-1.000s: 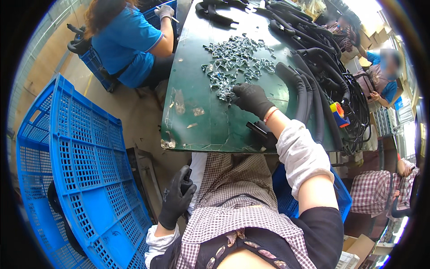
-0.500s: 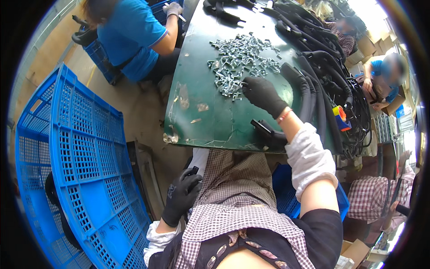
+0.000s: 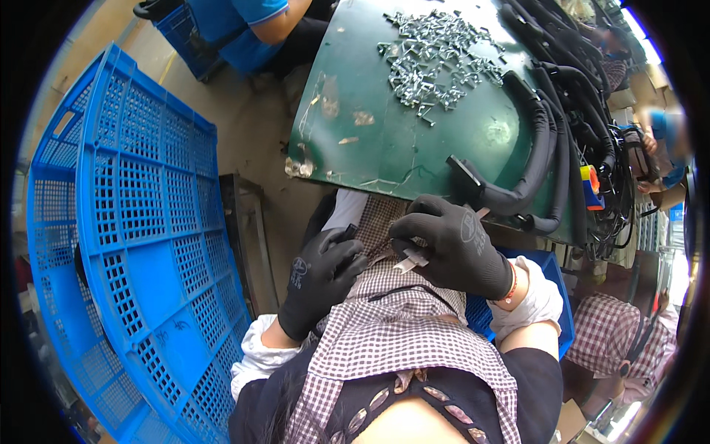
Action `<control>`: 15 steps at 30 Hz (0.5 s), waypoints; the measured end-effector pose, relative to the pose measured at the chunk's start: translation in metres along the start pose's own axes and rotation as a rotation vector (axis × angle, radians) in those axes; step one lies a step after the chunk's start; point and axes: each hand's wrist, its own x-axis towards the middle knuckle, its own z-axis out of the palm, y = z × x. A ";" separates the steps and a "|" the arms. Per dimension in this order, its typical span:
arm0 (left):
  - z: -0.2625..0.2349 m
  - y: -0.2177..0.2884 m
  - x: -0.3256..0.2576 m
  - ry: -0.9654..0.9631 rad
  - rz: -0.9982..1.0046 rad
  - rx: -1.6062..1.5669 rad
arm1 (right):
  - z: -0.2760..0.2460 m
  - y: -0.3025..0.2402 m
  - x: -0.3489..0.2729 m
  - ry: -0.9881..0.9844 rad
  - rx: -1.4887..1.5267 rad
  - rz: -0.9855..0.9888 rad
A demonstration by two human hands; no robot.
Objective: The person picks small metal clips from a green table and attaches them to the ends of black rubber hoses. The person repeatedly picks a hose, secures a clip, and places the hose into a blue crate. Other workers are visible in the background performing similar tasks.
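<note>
A: Obs.: right hand [image 3: 451, 248] pinches a clip [image 3: 409, 260] over the lap, just below the table [image 3: 384, 140] edge. Left hand [image 3: 319, 277] curled on the apron, grasping nothing I can see.

B: Risk?

A: Thin glove grip; clip may slip into the apron folds. Its long axis looks to run lower-left to upper-right; pointing end hidden.

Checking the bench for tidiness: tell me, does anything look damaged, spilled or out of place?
The green tabletop is scuffed, its paint chipped at the near-left corner. Small metal clips lie in a loose heap, and black hoses sprawl over its right edge.
</note>
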 end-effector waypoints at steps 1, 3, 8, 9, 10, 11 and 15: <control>0.001 0.001 0.001 0.021 0.029 0.007 | 0.000 -0.004 -0.001 0.011 -0.032 -0.021; 0.004 0.003 -0.002 0.063 0.089 0.020 | 0.007 0.000 -0.007 0.000 0.146 -0.015; 0.013 0.009 -0.004 0.079 0.064 -0.088 | 0.036 0.018 -0.018 -0.132 0.980 0.435; 0.013 0.010 -0.003 0.075 0.067 -0.081 | 0.039 0.021 -0.019 -0.115 0.997 0.461; 0.014 0.011 -0.004 0.074 0.066 -0.068 | 0.043 0.024 -0.019 -0.103 1.019 0.483; 0.014 0.012 -0.005 0.071 0.066 -0.056 | 0.047 0.027 -0.019 -0.090 1.042 0.505; 0.019 0.003 -0.005 0.043 0.129 0.044 | 0.063 0.029 -0.026 -0.090 1.183 0.494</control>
